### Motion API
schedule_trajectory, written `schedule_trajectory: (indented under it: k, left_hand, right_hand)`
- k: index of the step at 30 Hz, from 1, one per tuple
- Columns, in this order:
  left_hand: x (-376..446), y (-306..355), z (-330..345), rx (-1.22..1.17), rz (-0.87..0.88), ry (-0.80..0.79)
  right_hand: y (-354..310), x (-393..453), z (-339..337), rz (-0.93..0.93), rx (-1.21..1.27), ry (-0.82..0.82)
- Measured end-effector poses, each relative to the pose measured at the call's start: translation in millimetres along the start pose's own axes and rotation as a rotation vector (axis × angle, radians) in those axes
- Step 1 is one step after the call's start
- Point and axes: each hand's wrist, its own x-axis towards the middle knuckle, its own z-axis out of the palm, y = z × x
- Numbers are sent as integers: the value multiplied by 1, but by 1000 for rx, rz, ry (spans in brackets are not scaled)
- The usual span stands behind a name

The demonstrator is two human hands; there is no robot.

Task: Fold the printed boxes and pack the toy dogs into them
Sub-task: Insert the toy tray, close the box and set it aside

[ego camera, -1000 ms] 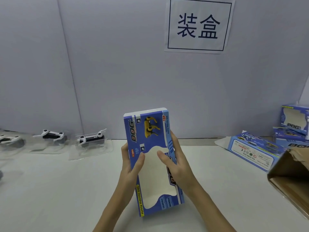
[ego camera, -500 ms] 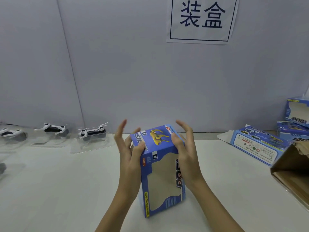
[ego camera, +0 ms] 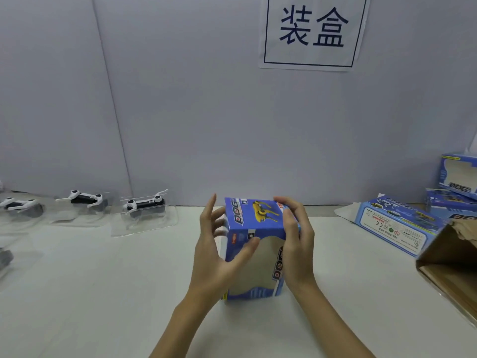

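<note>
Head view: the blue printed box [ego camera: 254, 244], flat a second ago, has been popped into shape and is stood upright on the table [ego camera: 103, 293] at centre. It is braced by the left hand [ego camera: 215, 257], thumb on the window, and gripped by the right hand [ego camera: 296, 244]. Toy dogs [ego camera: 144, 205] wait unpacked at left.

Head view, forward-down, near table [ego camera: 77, 293]
</note>
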Motion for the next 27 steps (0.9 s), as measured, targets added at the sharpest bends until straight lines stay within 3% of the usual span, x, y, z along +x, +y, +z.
schedule_trajectory:
  k: [4, 8, 10, 12, 15, 19, 22, 27]
  left_hand:
    - [6, -8, -5, 93, -4, 98]
    - [12, -16, -18, 366, 205, 316]
    - [14, -17, -22, 579, 321, 415]
    - [11, -19, -21, 755, 428, 365]
    - [9, -27, -16, 924, 456, 180]
    - [10, -48, -22, 1063, 397, 66]
    - [5, -68, -28, 1068, 249, -44]
    - [-3, -75, -31, 1040, 104, -163]
  right_hand:
    - [-4, 8, 1, 138, 167, -52]
    - [-6, 8, 7, 185, 100, -154]
    - [-5, 0, 16, 178, 48, -58]
    - [-5, -10, 28, 244, 150, 63]
    - [1, -19, 37, 452, 280, 29]
    - [17, -22, 36, 583, -21, 60]
    - [25, -17, 23, 491, -350, 103]
    - [29, -23, 21, 78, -640, 32]
